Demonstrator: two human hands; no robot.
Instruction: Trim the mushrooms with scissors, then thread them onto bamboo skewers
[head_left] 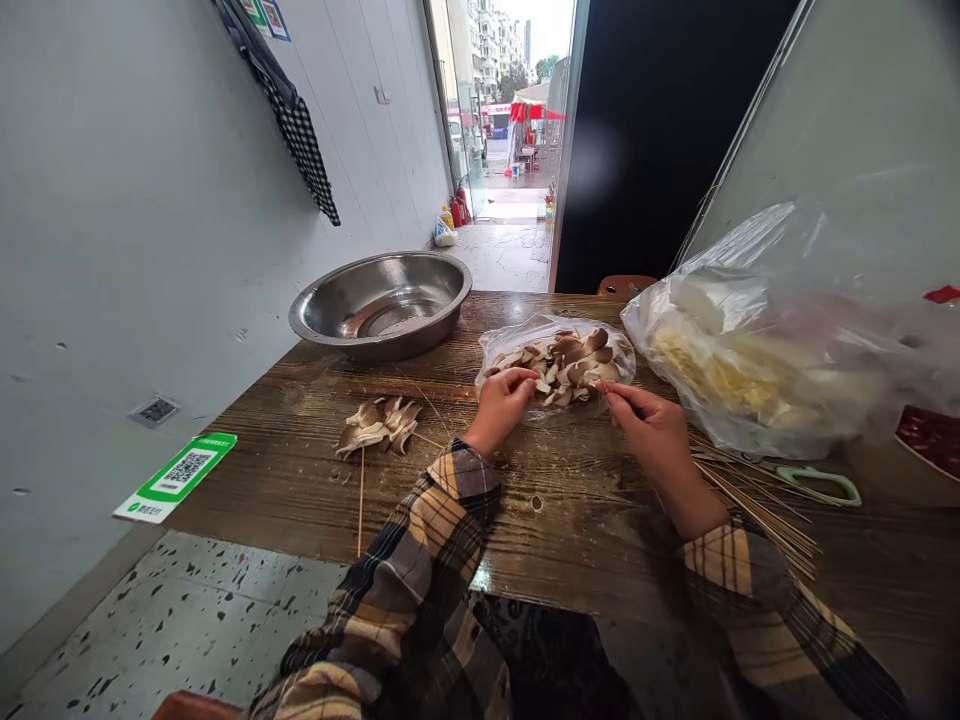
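A clear plastic bag (495, 345) lies open on the wooden table, filled with torn brown and white mushroom pieces (577, 355). At its near left edge, my left hand (504, 408) has thumb and fingers pinched close to a pale mushroom piece; what they hold is too small to make out. My right hand (651, 425) is pinched at the bag's near right side, and its fingertips hide what is between them. Left of my hands lie threaded mushrooms (379, 425) on thin wooden skewers (361, 505). Several bare skewers (757, 500) rest beside my right wrist.
A wide metal basin (382, 300) stands at the table's back left. At the right are a large plastic bag (735, 350) with yellowish contents, green-handled scissors (821, 484) and a bowl of dark red pieces (930, 437). A green QR card (180, 475) lies at the left edge.
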